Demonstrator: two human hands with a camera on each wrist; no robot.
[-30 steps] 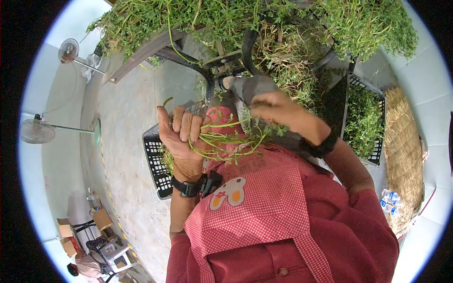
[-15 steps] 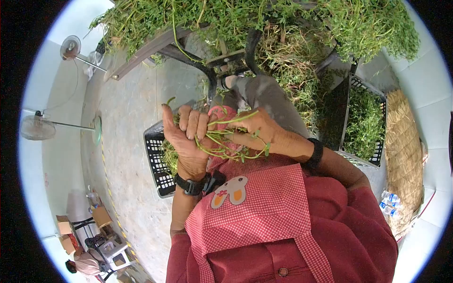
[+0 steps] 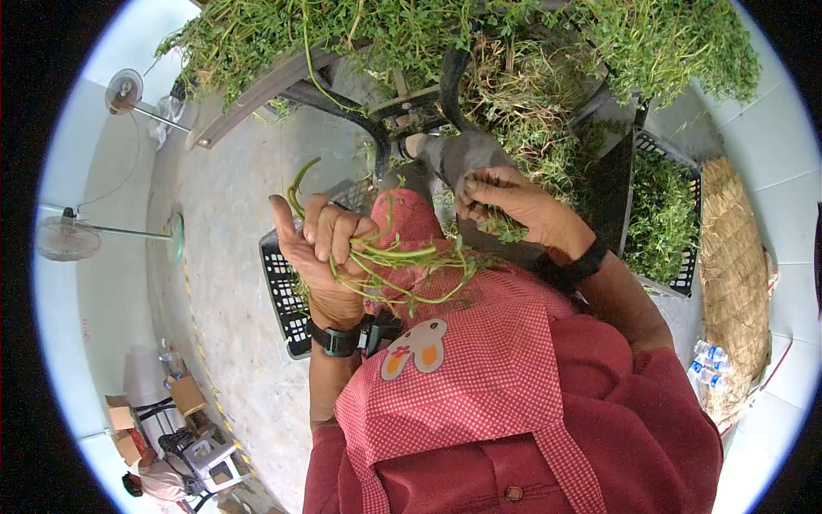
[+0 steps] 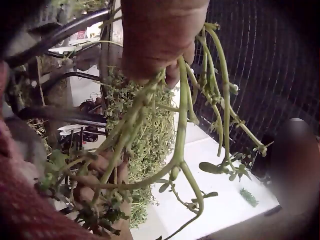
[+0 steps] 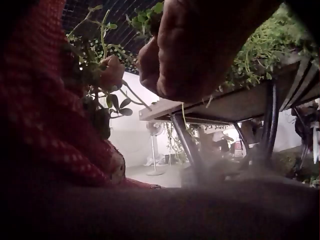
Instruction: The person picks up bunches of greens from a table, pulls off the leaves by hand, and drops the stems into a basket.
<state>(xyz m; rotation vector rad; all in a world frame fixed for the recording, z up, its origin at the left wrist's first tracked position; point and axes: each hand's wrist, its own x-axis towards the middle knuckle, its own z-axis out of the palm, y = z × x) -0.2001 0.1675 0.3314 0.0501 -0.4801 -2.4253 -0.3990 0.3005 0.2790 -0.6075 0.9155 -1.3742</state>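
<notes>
In the head view my left hand [image 3: 318, 248] grips a small bunch of green leafy stems [image 3: 402, 257], with fingers curled round them and the thumb standing out. The stems trail rightward in front of the red checked apron [image 3: 462, 360]. Up close in the left wrist view, these stems [image 4: 181, 130] fork downward from the fist and carry a few small leaves. To the right, apart from the bunch, my right hand [image 3: 527, 210] pinches a tuft of leafy sprigs [image 3: 505, 230]. Green leaves [image 5: 147, 20] also show at its fingertips in the right wrist view.
A heap of greens [image 3: 385, 30] covers the table ahead, above its dark metal legs [image 3: 377, 141]. More cut plants [image 3: 531, 111] are piled beneath. Black crates stand at left [image 3: 282, 291] and right [image 3: 685, 278]. A straw roll [image 3: 732, 283] and water bottles [image 3: 709, 367] lie far right.
Half a second ago my right hand was at the stems beside my left; now it is drawn away to the right with leafy sprigs. The left hand keeps its grip.
</notes>
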